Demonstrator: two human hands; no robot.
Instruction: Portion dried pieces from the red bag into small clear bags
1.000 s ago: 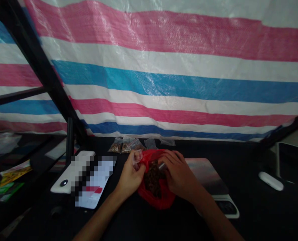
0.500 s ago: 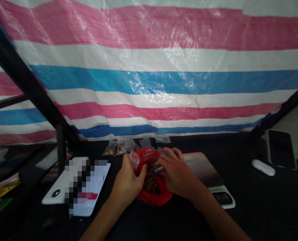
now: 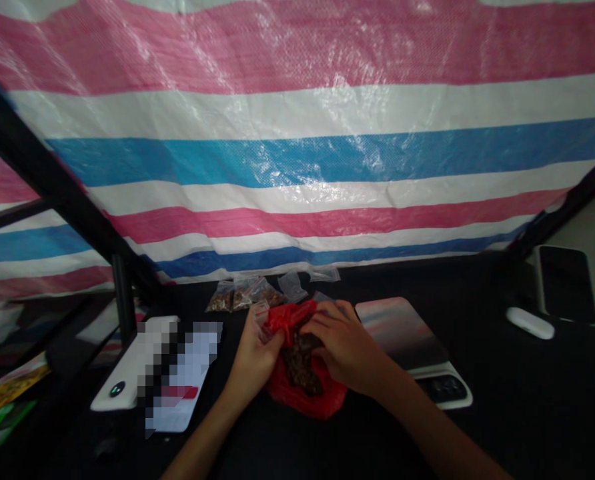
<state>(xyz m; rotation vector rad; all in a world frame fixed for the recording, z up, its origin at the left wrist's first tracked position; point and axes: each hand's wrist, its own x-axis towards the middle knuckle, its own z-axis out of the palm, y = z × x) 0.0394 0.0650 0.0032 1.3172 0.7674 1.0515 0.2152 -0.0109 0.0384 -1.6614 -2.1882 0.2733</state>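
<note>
Through the head camera I see the left hand (image 3: 255, 357) with its grip closed, thumb against fingers, pinching a small clear bag (image 3: 260, 315) at the rim of a red bag (image 3: 330, 400). I take it that this pinch steadies both bags together. The right hand (image 3: 350, 347) curls over the opposite side of the opening, fingers bent inward; I can't tell whether its grip has closed on anything. Between the hands, the red bag sits on the table (image 3: 477, 280), its mouth spread wide, probably so the brown bits (image 3: 302, 373) inside stay within reach.

Just beyond, filled packets (image 3: 221, 298) lie side by side near the striped sheet (image 3: 302, 157), with flat clear bags (image 3: 292, 287) to their right, seemingly kept out of the hands' way. Farther out, a white phone (image 3: 127, 367) and a partly blurred device (image 3: 192, 380) lie to the left; a pinkish phone (image 3: 412, 333) lies beside the right forearm, and a white case (image 3: 530, 323) well apart.
</note>
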